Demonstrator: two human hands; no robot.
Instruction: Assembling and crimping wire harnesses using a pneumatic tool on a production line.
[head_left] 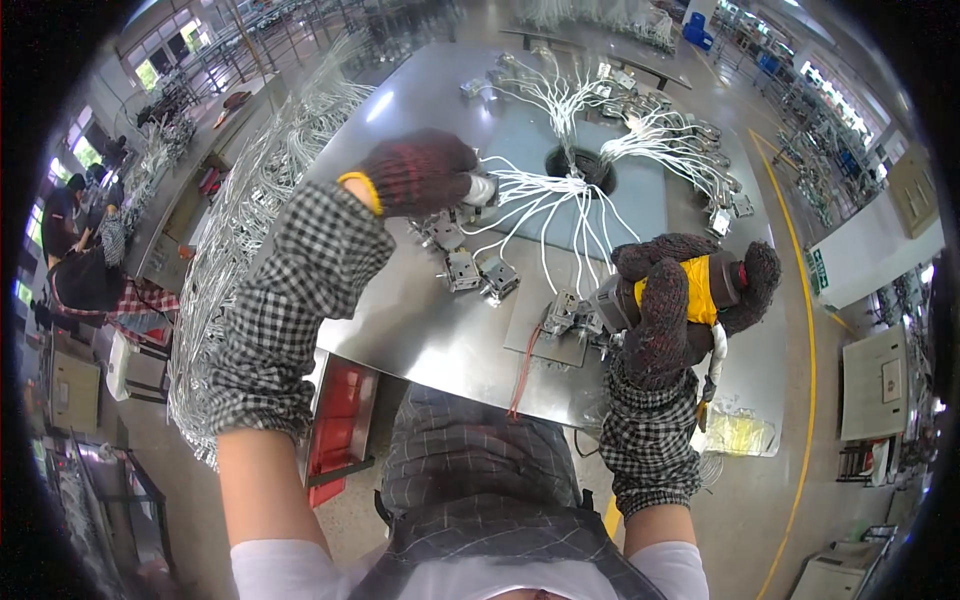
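Left hand [415, 172], gloved, clenched on bundle of white wires [540, 195] over steel bench [420, 330]. Right hand [680, 295] grasping yellow power screwdriver [700, 288], tip at metal connector block [562, 312] on bench front edge.

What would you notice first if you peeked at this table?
First, the big fan of white wires spreading from a round hole in the middle of the shiny metal table. The left hand, in a dark knitted glove, grips one end of the bundle. The right hand holds a yellow and grey power tool near the table's front edge, beside small metal parts.
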